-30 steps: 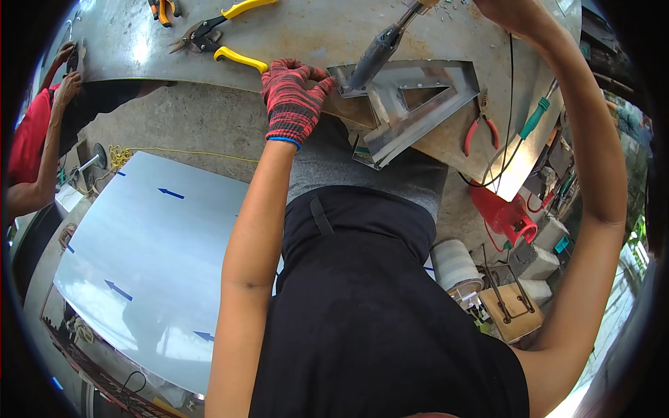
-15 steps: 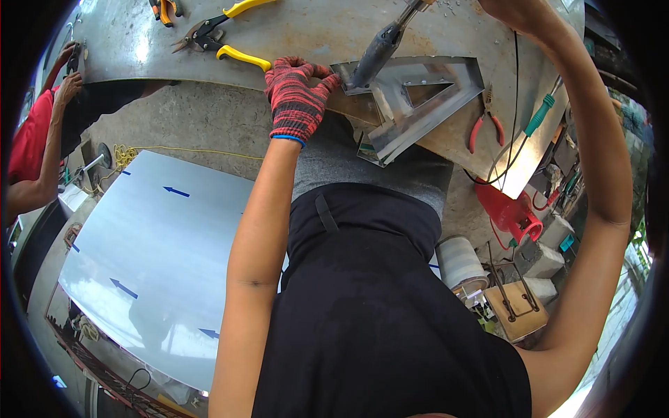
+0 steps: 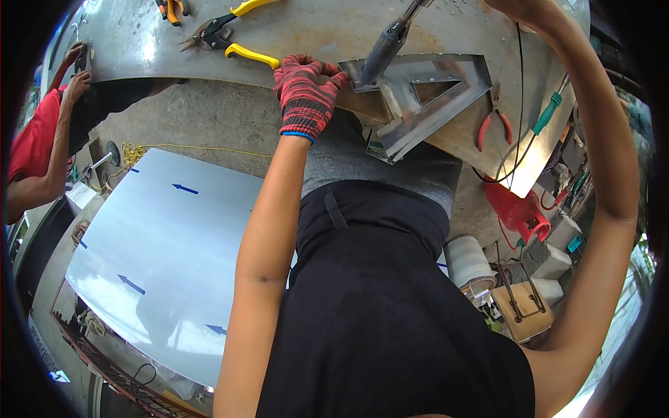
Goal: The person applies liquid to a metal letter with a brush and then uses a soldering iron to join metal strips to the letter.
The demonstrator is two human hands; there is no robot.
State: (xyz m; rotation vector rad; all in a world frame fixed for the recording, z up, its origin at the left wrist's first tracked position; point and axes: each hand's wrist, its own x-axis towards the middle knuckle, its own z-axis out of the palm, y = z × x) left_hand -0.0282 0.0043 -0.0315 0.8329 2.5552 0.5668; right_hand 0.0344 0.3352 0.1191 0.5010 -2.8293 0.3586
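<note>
My left hand (image 3: 306, 94), in a red-and-black knit glove, pinches the left corner of a sheet-metal letter A (image 3: 456, 101). This hollow piece has raised side walls and a triangular opening, and it overhangs the near table edge. The thick dark head of a soldering iron (image 3: 385, 50) rests at the letter's left end, close to my gloved fingertips. Its metal shaft runs up out of view. At the top edge is my bare right hand (image 3: 519, 7); its fingers are cut off by the frame, so its grip on the iron is hidden.
Yellow-handled snips (image 3: 230, 35) and orange-black pliers (image 3: 173, 10) lie left on the metal table (image 3: 139, 52). Red-handled pliers (image 3: 495, 122), a green-handled tool (image 3: 548, 113) and a black cable lie right. Below are a red gas cylinder (image 3: 519, 209) and a blue-white sheet (image 3: 167, 244). Another person (image 3: 42, 139) works far left.
The whole view has shifted slightly, so everything appears a little further right. My left hand keeps its pinch on the letter, and the iron's head stays at the same end.
</note>
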